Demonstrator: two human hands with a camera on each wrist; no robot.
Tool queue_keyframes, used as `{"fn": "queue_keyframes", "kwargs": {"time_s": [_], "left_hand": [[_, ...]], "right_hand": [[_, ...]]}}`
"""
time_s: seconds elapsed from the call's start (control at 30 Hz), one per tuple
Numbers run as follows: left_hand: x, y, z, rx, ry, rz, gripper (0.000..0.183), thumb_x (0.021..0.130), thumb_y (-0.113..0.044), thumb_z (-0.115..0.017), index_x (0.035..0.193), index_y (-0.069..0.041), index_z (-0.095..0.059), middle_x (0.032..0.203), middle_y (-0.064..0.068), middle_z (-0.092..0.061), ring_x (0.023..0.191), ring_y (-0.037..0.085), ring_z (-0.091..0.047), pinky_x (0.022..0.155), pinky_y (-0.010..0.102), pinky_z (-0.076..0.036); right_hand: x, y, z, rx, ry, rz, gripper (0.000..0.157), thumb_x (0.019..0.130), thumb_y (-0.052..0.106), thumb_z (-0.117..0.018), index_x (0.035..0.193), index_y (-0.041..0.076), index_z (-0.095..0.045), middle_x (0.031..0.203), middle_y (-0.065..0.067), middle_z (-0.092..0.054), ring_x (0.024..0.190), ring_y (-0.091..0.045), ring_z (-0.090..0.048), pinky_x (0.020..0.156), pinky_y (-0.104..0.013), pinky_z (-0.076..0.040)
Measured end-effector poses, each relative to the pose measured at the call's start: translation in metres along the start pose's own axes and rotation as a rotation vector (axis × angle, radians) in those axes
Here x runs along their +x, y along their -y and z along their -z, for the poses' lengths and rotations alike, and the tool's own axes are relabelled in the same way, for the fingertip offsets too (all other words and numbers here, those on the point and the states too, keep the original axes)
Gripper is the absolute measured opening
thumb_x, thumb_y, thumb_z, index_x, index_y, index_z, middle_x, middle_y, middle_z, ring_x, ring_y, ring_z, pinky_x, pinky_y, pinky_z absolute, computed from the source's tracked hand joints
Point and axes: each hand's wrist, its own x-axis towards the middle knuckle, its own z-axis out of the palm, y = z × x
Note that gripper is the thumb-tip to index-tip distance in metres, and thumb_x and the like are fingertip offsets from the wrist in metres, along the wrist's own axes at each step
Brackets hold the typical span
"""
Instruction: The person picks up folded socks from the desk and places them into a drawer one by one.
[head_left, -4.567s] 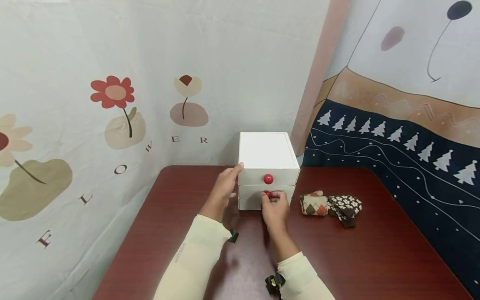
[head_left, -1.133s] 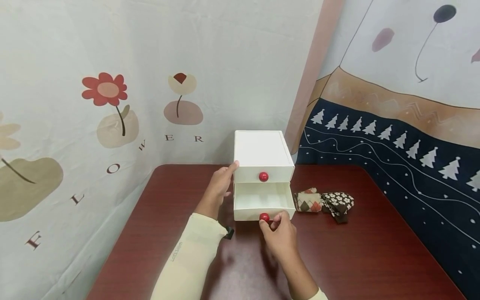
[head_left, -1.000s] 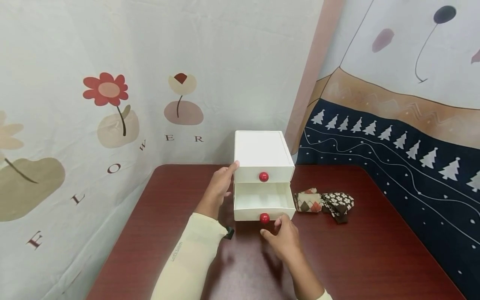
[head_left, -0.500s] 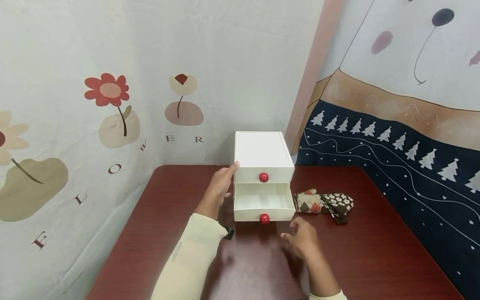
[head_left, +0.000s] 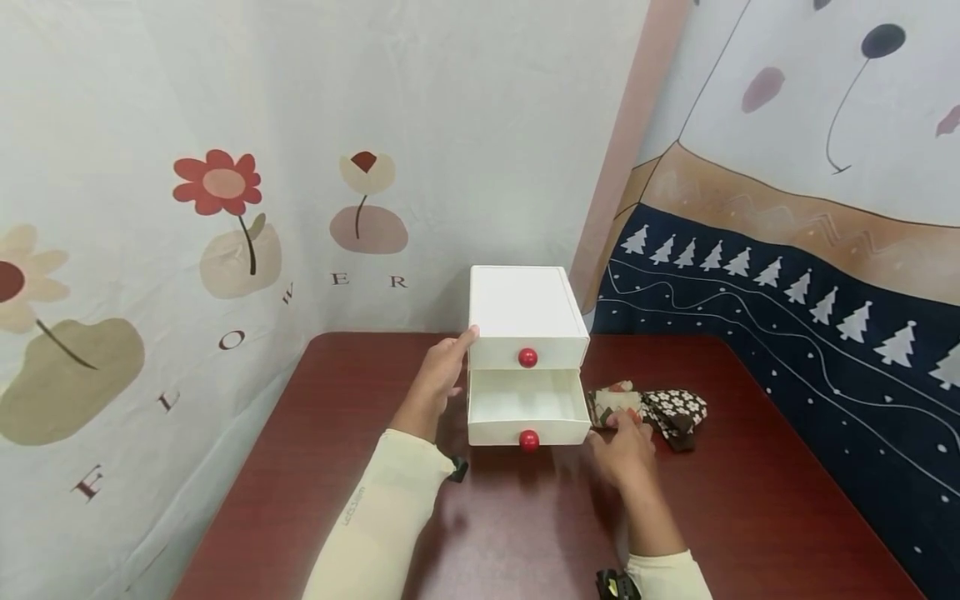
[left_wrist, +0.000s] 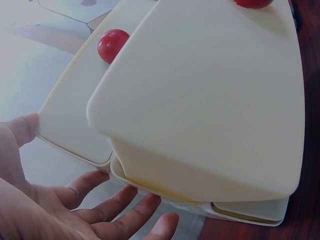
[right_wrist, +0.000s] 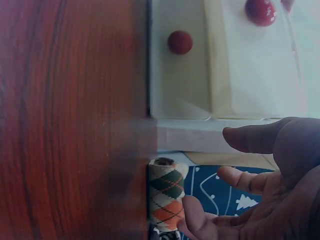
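While the left hand [head_left: 438, 379] lies flat on the box [head_left: 525, 310], the right hand [head_left: 621, 454], fingers apart, touches the socks [head_left: 622, 402] just right of the open drawer [head_left: 525, 408].

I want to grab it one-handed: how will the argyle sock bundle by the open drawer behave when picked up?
The argyle sock bundle looks like rolled knit fabric: probably soft, light and easy to squeeze. Lying on its side, it might roll slightly if nudged.
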Motion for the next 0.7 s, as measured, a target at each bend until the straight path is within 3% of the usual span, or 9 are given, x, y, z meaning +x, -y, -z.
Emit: {"fn": "queue_keyframes", "kwargs": {"time_s": [0.17,0.33,0.47,0.7], "left_hand": [[0.001,0.001,0.0,0.008,0.004,-0.011,0.076,0.105,-0.067,-0.056,0.15,-0.006,-0.055,0.162,0.017,-0.053,0.156,0.042,-0.045,0.122,0.072,-0.041],[0.003,0.0,0.001,0.028,-0.004,-0.021,0.078,0.105,-0.067,-0.055,0.151,-0.005,-0.054,0.163,0.018,-0.051,0.157,0.043,-0.044,0.123,0.074,-0.039],[0.003,-0.001,0.001,0.034,-0.005,-0.017,0.078,0.105,-0.067,-0.055,0.151,-0.005,-0.054,0.164,0.018,-0.051,0.158,0.043,-0.044,0.123,0.073,-0.038],[0.003,-0.001,0.001,0.036,-0.001,-0.015,0.077,0.105,-0.067,-0.055,0.15,-0.005,-0.056,0.164,0.018,-0.051,0.157,0.043,-0.044,0.123,0.074,-0.039]], "right_hand": [[0.013,-0.004,-0.002,0.013,0.013,-0.029,0.046,0.104,0.025,-0.065,0.141,0.002,-0.051,0.141,-0.044,-0.04,0.128,-0.067,-0.048,0.1,-0.07,-0.048],[0.025,-0.007,-0.005,0.032,0.05,-0.074,0.063,0.106,0.025,-0.064,0.159,0.007,-0.036,0.146,-0.047,-0.03,0.107,-0.058,-0.063,0.088,-0.062,-0.054],[0.033,-0.009,-0.008,0.063,0.049,-0.11,0.073,0.105,0.024,-0.065,0.166,0.01,-0.027,0.15,-0.047,-0.024,0.102,-0.055,-0.063,0.082,-0.058,-0.054],[0.05,-0.01,-0.014,0.168,0.022,-0.151,0.066,0.107,0.024,-0.063,0.164,0.015,-0.031,0.15,-0.046,-0.025,0.1,-0.055,-0.06,0.058,-0.042,-0.062]]}}
